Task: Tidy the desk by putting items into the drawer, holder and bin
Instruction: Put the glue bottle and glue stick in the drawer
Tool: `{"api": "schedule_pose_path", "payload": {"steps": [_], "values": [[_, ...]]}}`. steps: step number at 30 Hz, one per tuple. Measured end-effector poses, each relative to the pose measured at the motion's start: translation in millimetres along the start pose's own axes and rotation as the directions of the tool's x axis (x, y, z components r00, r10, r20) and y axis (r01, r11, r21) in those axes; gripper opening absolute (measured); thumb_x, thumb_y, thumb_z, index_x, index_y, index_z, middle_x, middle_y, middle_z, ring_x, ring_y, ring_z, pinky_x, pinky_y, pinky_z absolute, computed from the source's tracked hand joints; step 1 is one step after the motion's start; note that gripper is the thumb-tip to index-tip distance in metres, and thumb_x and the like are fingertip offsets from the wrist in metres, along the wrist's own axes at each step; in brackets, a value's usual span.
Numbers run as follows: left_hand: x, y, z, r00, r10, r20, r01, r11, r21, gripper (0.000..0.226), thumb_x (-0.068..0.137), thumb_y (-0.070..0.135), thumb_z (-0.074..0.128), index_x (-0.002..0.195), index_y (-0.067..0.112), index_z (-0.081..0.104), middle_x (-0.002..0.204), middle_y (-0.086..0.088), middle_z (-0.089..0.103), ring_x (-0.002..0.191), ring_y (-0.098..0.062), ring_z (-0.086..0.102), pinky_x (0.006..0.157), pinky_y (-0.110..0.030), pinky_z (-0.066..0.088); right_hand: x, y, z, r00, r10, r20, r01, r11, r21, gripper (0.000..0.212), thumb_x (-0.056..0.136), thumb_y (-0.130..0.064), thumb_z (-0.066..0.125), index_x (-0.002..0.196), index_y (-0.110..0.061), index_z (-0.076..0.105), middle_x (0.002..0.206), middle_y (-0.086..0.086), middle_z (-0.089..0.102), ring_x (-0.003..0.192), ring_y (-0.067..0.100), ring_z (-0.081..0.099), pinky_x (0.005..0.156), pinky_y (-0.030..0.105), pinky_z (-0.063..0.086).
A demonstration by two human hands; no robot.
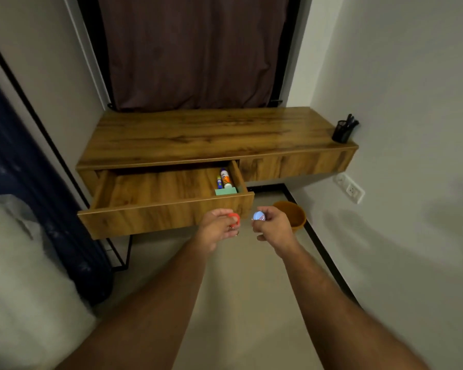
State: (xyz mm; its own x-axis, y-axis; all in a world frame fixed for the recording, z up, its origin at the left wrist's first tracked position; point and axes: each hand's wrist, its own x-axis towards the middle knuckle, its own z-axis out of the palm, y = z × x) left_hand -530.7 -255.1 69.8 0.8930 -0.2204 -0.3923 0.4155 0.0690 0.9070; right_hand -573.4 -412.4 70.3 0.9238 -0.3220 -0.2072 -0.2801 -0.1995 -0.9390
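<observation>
My left hand (216, 227) is closed around a small red ring-shaped item (235, 218), just in front of the open drawer (166, 214). My right hand (273, 222) grips a small round light-blue item (259, 216) beside it, over the floor. The drawer's right end holds two glue sticks (224, 178) and a green pad (226, 191). A black mesh holder (342, 130) with dark pens stands at the desk's far right corner. An orange bin (294, 213) sits on the floor under the desk, just behind my right hand.
The wooden desk top (198, 134) is fixed to the wall below a dark curtain (195, 49). A second drawer (292, 164) on the right is shut. A bed with a white pillow (24, 263) lies at the left. A wall socket (352, 189) is at the right.
</observation>
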Motion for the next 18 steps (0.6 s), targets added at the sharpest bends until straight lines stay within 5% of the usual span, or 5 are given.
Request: {"api": "schedule_pose_path", "payload": {"steps": [6, 10, 18], "values": [[19.9, 46.6, -77.9, 0.999, 0.043, -0.018, -0.043, 0.999, 0.019, 0.028, 0.089, 0.003, 0.065, 0.117, 0.004, 0.059, 0.094, -0.01, 0.067, 0.072, -0.016, 0.067, 0.059, -0.026, 0.058, 23.8, -39.7, 80.7, 0.998, -0.063, -0.015, 0.062, 0.997, -0.047, 0.043, 0.081, -0.01, 0.071, 0.121, -0.014, 0.058, 0.106, 0.006, 0.067, 0.092, 0.026, 0.068, 0.056, 0.028, 0.051], [37.1, 54.8, -122.7, 0.998, 0.034, -0.059, -0.032, 0.999, 0.031, 0.03, 0.089, 0.003, 0.065, 0.118, 0.002, 0.058, 0.093, -0.013, 0.067, 0.068, -0.016, 0.065, 0.058, -0.024, 0.057, 36.3, -47.2, 124.5, 0.996, -0.086, -0.035, 0.082, 0.991, -0.101, 0.031, 0.082, -0.016, 0.075, 0.11, -0.013, 0.062, 0.1, 0.008, 0.067, 0.09, 0.025, 0.067, 0.058, 0.03, 0.054], [96.1, 53.1, -171.6, 0.987, -0.018, -0.157, 0.023, 0.999, 0.029, 0.028, 0.089, 0.006, 0.066, 0.116, 0.003, 0.06, 0.105, -0.018, 0.067, 0.076, -0.016, 0.067, 0.062, -0.024, 0.059, 92.4, -41.8, 168.0, 0.994, -0.083, -0.065, 0.063, 0.962, -0.267, 0.038, 0.08, -0.014, 0.077, 0.114, -0.011, 0.062, 0.105, 0.008, 0.067, 0.097, 0.025, 0.065, 0.083, 0.046, 0.059]]}}
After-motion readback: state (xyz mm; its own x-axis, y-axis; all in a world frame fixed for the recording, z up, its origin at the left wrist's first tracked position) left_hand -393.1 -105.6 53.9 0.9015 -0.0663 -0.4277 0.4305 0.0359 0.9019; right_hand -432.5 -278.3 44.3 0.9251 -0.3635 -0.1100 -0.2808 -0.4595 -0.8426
